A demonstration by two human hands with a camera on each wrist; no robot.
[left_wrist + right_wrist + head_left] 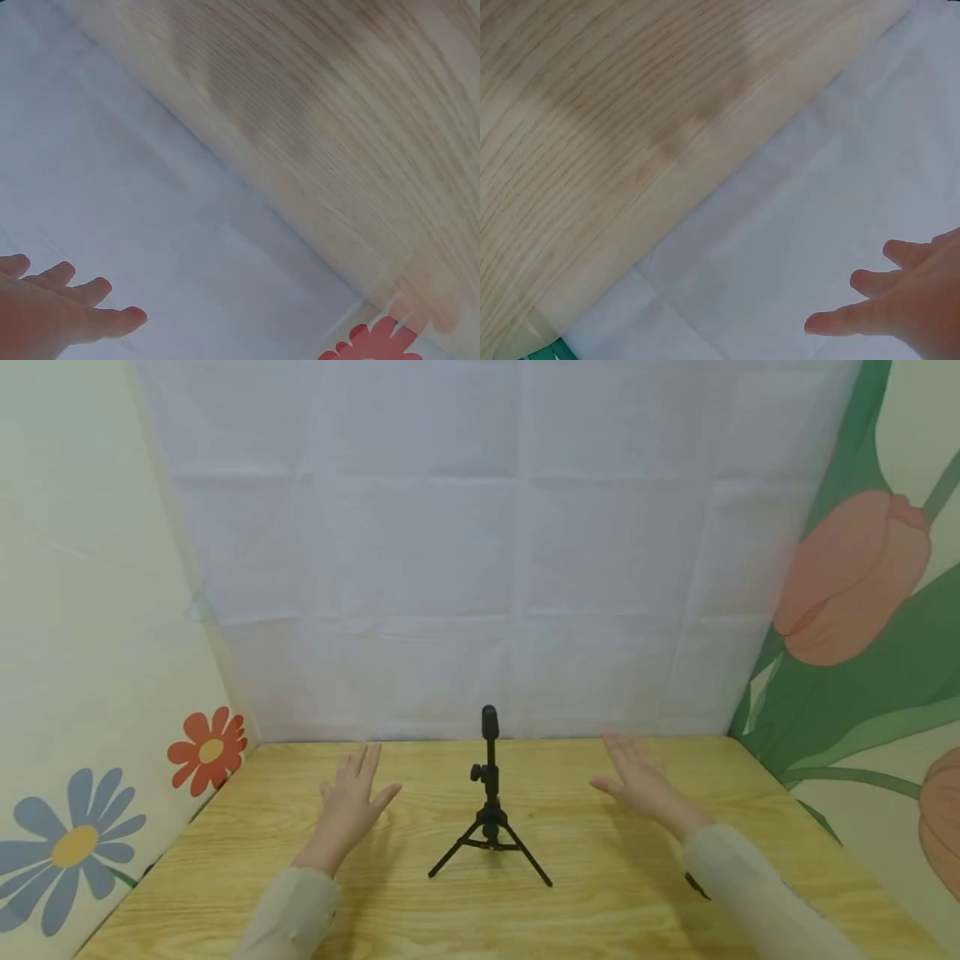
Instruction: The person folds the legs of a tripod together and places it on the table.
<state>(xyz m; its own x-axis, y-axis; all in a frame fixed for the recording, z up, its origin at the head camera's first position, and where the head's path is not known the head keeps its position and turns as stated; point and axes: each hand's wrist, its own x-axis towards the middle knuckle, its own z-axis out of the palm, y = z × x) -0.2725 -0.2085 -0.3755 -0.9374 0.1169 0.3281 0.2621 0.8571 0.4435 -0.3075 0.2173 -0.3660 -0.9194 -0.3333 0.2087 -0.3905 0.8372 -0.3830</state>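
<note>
A small black tripod stand point(491, 814) stands upright on the wooden table, its legs spread and a knob on the left of its post. To its left my left hand point(351, 806) hovers with fingers spread, apart from the stand and holding nothing. On the other side my right hand point(637, 783) is held out above the table, fingers extended and likewise holding nothing. In the left wrist view the left hand's fingers point(112, 321) point out against white cloth. The right wrist view shows the right hand's fingers point(847, 319) spread in the same way.
The wooden table point(420, 918) ends at a white cloth backdrop point(420, 552). Flower-printed cloth hangs on the left side point(90, 652) and a tulip-printed cloth point(847, 585) on the right. Below the right sleeve a small dark object point(696, 887) shows, its kind unclear.
</note>
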